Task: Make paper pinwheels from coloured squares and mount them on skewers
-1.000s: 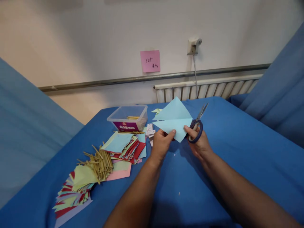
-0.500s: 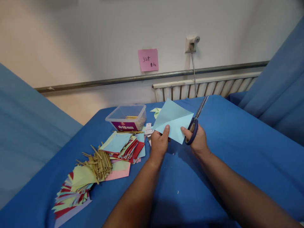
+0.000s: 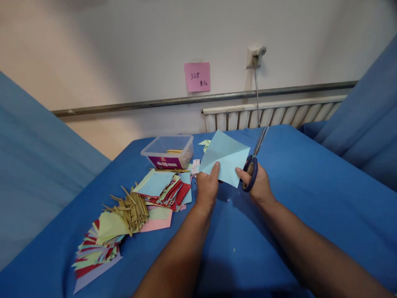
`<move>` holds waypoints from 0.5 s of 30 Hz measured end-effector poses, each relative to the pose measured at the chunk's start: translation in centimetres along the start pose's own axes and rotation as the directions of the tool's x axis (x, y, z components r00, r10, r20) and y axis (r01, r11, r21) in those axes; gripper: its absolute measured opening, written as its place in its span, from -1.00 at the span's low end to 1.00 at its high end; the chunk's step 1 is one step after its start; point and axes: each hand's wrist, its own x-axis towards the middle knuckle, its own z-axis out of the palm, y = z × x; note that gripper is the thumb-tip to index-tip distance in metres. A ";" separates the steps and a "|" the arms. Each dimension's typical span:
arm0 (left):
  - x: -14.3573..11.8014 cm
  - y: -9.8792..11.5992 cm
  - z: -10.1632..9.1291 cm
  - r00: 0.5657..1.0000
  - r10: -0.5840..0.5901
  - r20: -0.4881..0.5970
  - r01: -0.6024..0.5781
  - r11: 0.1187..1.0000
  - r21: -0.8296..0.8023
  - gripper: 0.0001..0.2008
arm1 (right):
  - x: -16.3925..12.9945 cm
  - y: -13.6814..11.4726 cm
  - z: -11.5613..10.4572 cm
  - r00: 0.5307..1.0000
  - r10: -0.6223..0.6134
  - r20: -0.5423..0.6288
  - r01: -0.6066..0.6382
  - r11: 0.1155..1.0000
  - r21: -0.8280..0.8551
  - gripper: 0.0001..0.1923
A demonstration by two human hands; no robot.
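A light blue square of paper (image 3: 226,154) with a crease across it is held up above the table. My left hand (image 3: 208,185) is closed on its lower left edge, thumb on top and the other fingers underneath. At the right corner, my right hand (image 3: 259,184) pinches the sheet with the thumb. That same hand also grips scissors (image 3: 252,171) with dark blue handles, their blades pointing up and away from me. Just behind the sheet lies a small pale green piece of paper (image 3: 205,145), partly hidden by it.
Left of my hands lie a pile of coloured paper sheets (image 3: 159,182), a heap of thin tan sticks (image 3: 135,211) and a fanned stack of coloured paper (image 3: 96,252). A clear plastic box (image 3: 169,151) stands behind them on the blue-covered table (image 3: 310,186). Blue curtains hang at both sides.
The view has shifted slightly, so the background sits a little further right. The scissors have tilted a little and sit slightly lower; both hands keep their grip on the paper.
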 end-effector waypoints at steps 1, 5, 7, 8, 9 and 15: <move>0.1 0.1 0.0 1.000 0.004 -0.015 -0.004 1.000 -0.018 -0.68 | 0.0 -0.1 0.0 1.000 0.009 0.008 -0.009 1.000 0.014 -0.67; 1.2 0.7 -0.7 0.993 0.031 -0.117 -0.048 0.989 -0.142 -0.68 | -0.3 -0.7 -0.1 0.989 0.075 0.125 -0.082 0.995 0.054 -0.65; 2.0 0.8 -1.4 0.980 0.015 -0.196 -0.060 0.972 -0.226 -0.67 | -0.5 -0.8 -0.3 0.958 0.140 0.251 -0.160 0.985 0.060 -0.59; 2.5 0.9 -1.9 0.971 0.004 -0.241 -0.068 0.963 -0.259 -0.67 | -0.7 -0.8 -0.4 0.928 0.179 0.326 -0.204 0.978 0.043 -0.55; 2.9 1.0 -2.3 0.960 0.001 -0.281 -0.081 0.958 -0.276 -0.67 | -0.9 -0.8 -0.4 0.895 0.215 0.391 -0.237 0.971 0.009 -0.51; 4.5 1.4 -4.3 0.890 -0.028 -0.455 -0.118 0.950 -0.290 -0.72 | -2.3 -0.3 -0.2 0.687 0.298 0.663 -0.180 0.954 -0.241 -0.55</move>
